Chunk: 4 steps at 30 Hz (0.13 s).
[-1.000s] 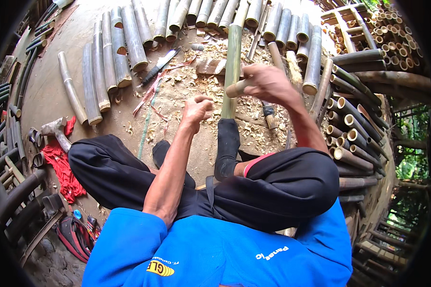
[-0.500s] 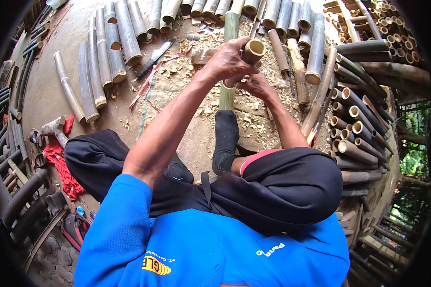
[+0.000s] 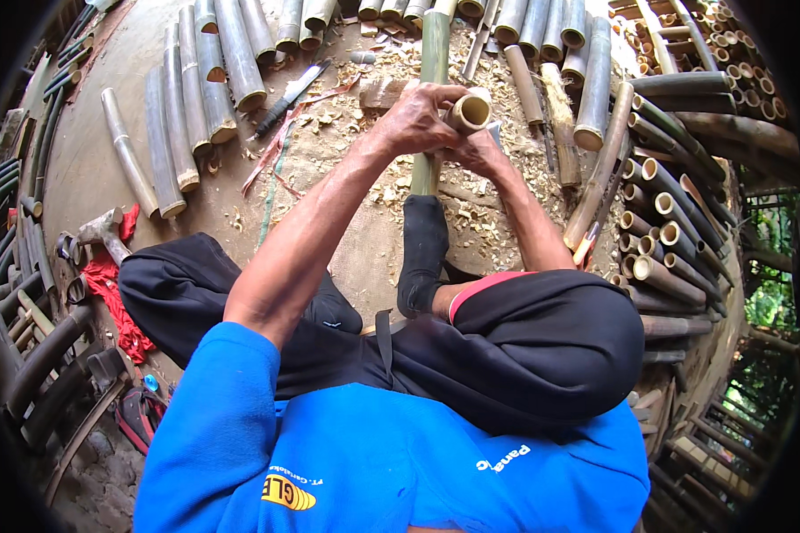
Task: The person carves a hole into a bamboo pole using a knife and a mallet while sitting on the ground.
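Over the ground in front of me, a short bamboo tube is held with its open, pale-rimmed end tilted up toward me. My left hand is closed around it from the left and above. From the lower right, my right hand is closed against its underside, with some fingers hidden. A pale flat edge shows just beyond my right hand; I cannot tell what it is. Below the tube, a long green bamboo pole runs away from me, its near end by my black-socked foot.
Bamboo tubes lie in rows at the far side, and more are stacked at the right. A knife lies left of the shavings. A hammer-like tool rests by red cloth at the left.
The bamboo tube has dropped slightly toward me in the picture, and both hands have shifted with it. A pale edge now shows beside my right hand.
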Tool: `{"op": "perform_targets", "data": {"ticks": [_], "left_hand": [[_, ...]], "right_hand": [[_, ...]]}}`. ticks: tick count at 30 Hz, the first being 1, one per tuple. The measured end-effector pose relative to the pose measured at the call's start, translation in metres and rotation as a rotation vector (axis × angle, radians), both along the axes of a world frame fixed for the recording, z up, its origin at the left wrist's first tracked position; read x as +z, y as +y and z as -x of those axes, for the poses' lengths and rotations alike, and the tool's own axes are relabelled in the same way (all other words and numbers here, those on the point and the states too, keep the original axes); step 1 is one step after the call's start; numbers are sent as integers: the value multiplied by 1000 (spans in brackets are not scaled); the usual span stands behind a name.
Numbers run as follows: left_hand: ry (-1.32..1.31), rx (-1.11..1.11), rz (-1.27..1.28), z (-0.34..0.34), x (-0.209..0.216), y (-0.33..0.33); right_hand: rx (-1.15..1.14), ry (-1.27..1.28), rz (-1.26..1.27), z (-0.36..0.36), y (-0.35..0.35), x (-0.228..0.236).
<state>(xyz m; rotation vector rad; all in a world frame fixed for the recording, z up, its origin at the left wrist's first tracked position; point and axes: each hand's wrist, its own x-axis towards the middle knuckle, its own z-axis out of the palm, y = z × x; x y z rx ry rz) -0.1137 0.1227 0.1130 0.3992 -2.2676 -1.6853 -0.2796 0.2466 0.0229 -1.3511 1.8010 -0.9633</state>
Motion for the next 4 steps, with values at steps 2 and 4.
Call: {"op": "perform_targets", "data": {"ticks": [2, 4], "left_hand": [[16, -49, -49, 1, -8, 2], [12, -13, -35, -6, -13, 2]], "right_hand": [[12, 282, -111, 25, -13, 4], [-113, 309, -142, 31, -18, 20]]}}
